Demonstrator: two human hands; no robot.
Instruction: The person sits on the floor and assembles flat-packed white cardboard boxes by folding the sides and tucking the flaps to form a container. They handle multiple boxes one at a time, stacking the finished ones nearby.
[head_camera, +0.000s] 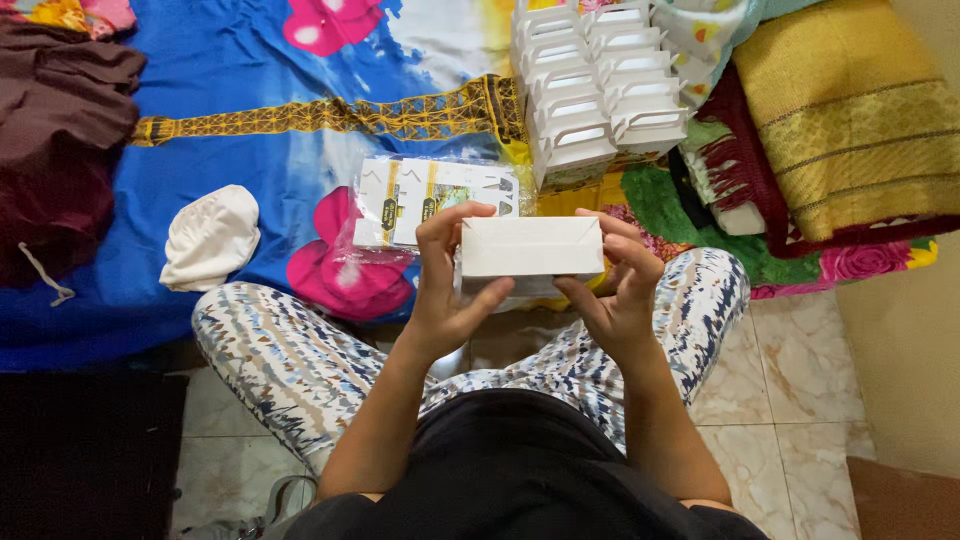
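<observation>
**Inspector:** Between the two hands, held above the lap: one white cardboard box (531, 247), oblong, plain-faced, its top seam showing a folded flap. Left hand (446, 283) clamps the left end, fingers over the top edge, thumb beneath. Right hand (622, 283) clamps the right end likewise.

**Clerk:** Handling character?

**Inspector:** By judgement, light and thin-walled. Stiff along the folds, liable to dent on the broad faces if squeezed. Matte surface, not slippery. Best taken at the ends and corners, where the board is doubled, as it is now.

**Clerk:** Surroundings?

**Inspector:** Just beyond the hands, a clear plastic packet of flat printed box blanks (432, 203) lies on the blue patterned bedsheet (240, 80). Further beyond and to the right, a stack of assembled white handled boxes (600, 85). Far right, folded yellow and red blankets (850, 120). Left of the hands, a white cloth cap (212, 236); further left, dark maroon clothing (55, 130). The person sits cross-legged on a tiled floor (790, 400).
</observation>
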